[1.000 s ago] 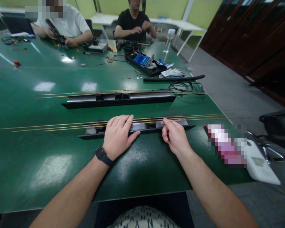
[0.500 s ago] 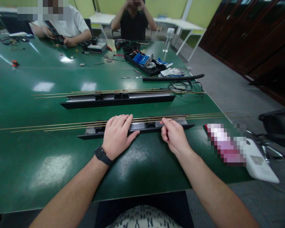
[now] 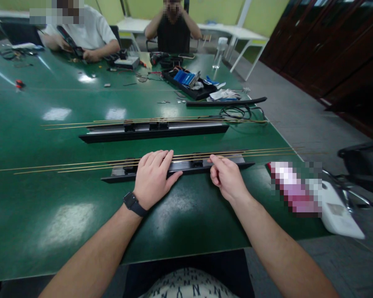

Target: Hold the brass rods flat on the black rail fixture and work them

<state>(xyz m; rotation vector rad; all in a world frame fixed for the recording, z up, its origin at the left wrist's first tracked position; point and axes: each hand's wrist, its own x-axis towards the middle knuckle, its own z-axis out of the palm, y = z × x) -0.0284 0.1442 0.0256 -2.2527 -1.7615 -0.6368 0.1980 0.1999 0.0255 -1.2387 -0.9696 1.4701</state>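
Observation:
A long black rail lies across the green table in front of me, with thin brass rods running along its top and sticking out far to both sides. My left hand, a dark watch on its wrist, rests flat on the rail with the fingers stretched over the rods. My right hand is curled, its thumb and forefinger pinching one of the brass rods at the rail's right part.
A second black rail with brass rods lies farther back. Beyond it are a black tray of parts, a coiled cable, a clear bottle. Two people sit at the far side. A white device lies at the right edge.
The person in black at the far side has raised both hands to the head. My own hands have hardly moved.

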